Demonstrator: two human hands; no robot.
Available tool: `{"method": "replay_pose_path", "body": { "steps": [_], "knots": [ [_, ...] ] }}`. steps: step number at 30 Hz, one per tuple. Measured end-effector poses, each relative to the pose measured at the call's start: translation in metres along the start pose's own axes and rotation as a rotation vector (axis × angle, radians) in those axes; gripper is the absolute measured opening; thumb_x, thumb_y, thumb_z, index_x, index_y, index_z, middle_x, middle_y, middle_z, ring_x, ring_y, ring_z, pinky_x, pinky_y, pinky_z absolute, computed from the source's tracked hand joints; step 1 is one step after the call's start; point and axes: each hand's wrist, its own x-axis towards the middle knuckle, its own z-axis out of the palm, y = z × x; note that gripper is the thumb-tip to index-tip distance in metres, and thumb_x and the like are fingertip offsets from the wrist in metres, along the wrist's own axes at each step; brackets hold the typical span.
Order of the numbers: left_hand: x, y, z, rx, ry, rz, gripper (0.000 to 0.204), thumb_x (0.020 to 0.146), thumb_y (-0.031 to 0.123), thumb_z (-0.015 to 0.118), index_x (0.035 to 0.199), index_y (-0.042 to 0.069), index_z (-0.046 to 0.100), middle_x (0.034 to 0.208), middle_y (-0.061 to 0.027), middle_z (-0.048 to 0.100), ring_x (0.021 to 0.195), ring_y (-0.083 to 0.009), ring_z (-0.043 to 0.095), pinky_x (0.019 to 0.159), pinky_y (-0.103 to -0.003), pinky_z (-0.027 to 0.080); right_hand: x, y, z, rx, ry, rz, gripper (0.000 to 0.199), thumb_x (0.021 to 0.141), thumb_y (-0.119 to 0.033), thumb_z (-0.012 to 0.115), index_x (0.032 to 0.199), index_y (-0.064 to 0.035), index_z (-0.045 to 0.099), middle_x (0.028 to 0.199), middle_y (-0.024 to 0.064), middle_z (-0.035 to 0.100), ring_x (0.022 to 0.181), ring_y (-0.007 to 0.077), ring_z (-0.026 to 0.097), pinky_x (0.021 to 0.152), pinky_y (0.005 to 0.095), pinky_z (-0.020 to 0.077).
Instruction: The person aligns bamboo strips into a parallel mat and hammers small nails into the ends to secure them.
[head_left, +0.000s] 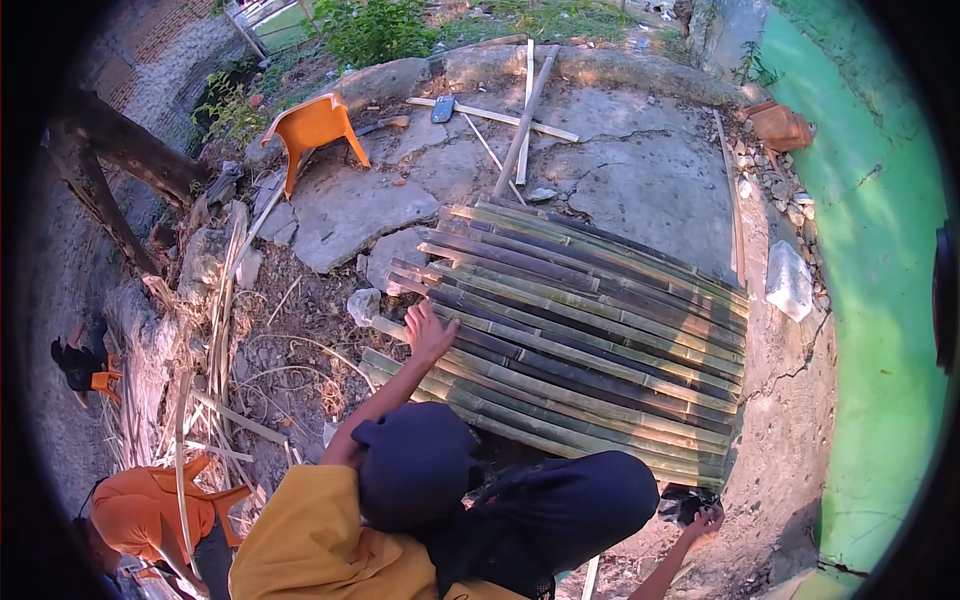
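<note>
In front of my knees lies a panel of split bamboo slats (600, 350), laid side by side with uneven ends at the left. My left hand (430, 332) rests on the slats near those uneven ends, fingers spread and holding nothing. At the panel's near right corner, my right hand (705, 524) is beside a crumpled black bag (685, 503). Its fingers are curled together; whatever they may hold is too small to make out. A clear plastic bag (364, 307) sits by the left ends of the slats.
An orange plastic chair (312, 130) stands at the far left. Wooden strips (525, 120) cross on cracked concrete beyond the panel. At right, a white plastic bag (789, 280) lies near a green wall (885, 300). A person in orange (150, 515) sits at lower left, near loose bamboo strips (222, 320).
</note>
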Motion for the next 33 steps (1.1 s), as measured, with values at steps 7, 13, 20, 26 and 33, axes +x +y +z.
{"method": "replay_pose_path", "body": {
  "steps": [7,13,20,26,33],
  "knots": [
    [0.002,-0.016,-0.005,-0.054,-0.124,0.073,0.081,0.087,0.056,0.077,0.138,0.001,0.046,0.133,-0.0232,0.06,0.13,-0.042,0.056,0.109,-0.062,0.037,-0.02,-0.039,0.024,0.412,-0.066,0.041,0.025,0.108,-0.009,0.058,0.132,-0.0082,0.065,0.1,0.0022,0.061,0.075,0.0128,0.065,0.064,0.0204,0.0509],
    [0.02,-0.056,-0.011,-0.093,-0.211,0.026,0.065,0.089,0.048,0.078,0.13,0.004,0.054,0.125,-0.0211,0.071,0.122,-0.0377,0.065,0.108,-0.059,0.035,-0.055,-0.143,0.104,0.311,-0.473,-0.228,0.022,0.106,-0.006,0.062,0.127,-0.0003,0.063,0.1,0.0032,0.06,0.079,0.0104,0.063,0.071,0.0277,0.0545],
    [-0.007,-0.055,-0.019,-0.211,-0.239,-0.005,0.058,0.084,0.032,0.085,0.127,0.006,0.055,0.115,-0.0188,0.074,0.118,-0.0371,0.067,0.103,-0.054,0.037,-0.068,-0.2,0.104,0.322,-0.678,-0.246,0.017,0.106,-0.005,0.062,0.123,-0.0034,0.062,0.098,0.0021,0.062,0.079,0.0108,0.065,0.073,0.0274,0.0538],
    [-0.02,-0.05,-0.034,-0.331,-0.172,-0.041,0.054,0.084,0.025,0.085,0.126,0.004,0.058,0.114,-0.0166,0.073,0.115,-0.0365,0.067,0.105,-0.055,0.037,-0.071,-0.197,0.092,0.246,-0.685,-0.254,0.015,0.105,-0.004,0.061,0.12,-0.0035,0.063,0.097,0.002,0.063,0.075,0.0111,0.066,0.069,0.0279,0.0542],
    [-0.027,-0.064,-0.026,-0.346,-0.179,-0.037,0.055,0.086,0.022,0.083,0.13,0.003,0.056,0.118,-0.0172,0.072,0.116,-0.0371,0.066,0.104,-0.056,0.039,-0.081,-0.197,0.098,0.21,-0.699,-0.258,0.015,0.103,-0.002,0.062,0.118,-0.0037,0.062,0.098,0.0017,0.062,0.074,0.011,0.067,0.069,0.0275,0.0543]
  ]
}}
